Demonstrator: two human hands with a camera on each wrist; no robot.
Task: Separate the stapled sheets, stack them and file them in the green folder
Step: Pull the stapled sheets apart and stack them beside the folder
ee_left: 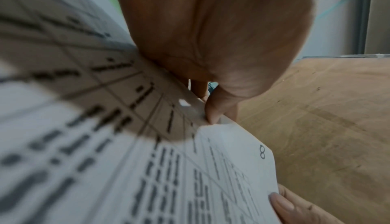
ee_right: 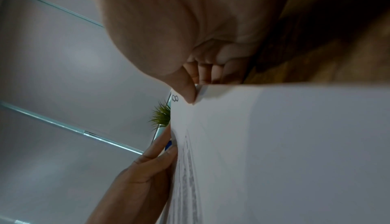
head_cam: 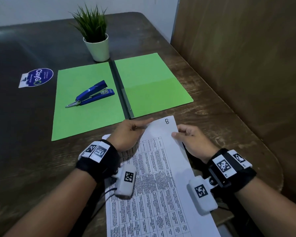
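Printed sheets (head_cam: 154, 170) with tables lie lengthwise in front of me; the top one is marked "8" near its far edge. My left hand (head_cam: 135, 130) pinches the far left corner of the sheets (ee_left: 211, 169), thumb on top. My right hand (head_cam: 181, 134) pinches the far right edge of the sheets (ee_right: 274, 144), thumb on top and fingers curled beneath. The green folder (head_cam: 152, 86) lies open flat just beyond the hands. A blue stapler (head_cam: 94, 94) rests on the folder's left half.
A small potted plant (head_cam: 97, 43) in a white pot stands behind the folder. A blue-and-white sticker (head_cam: 36, 77) is on the dark table (head_cam: 24, 125) to the left. A wooden panel (head_cam: 246, 65) rises along the table's right side.
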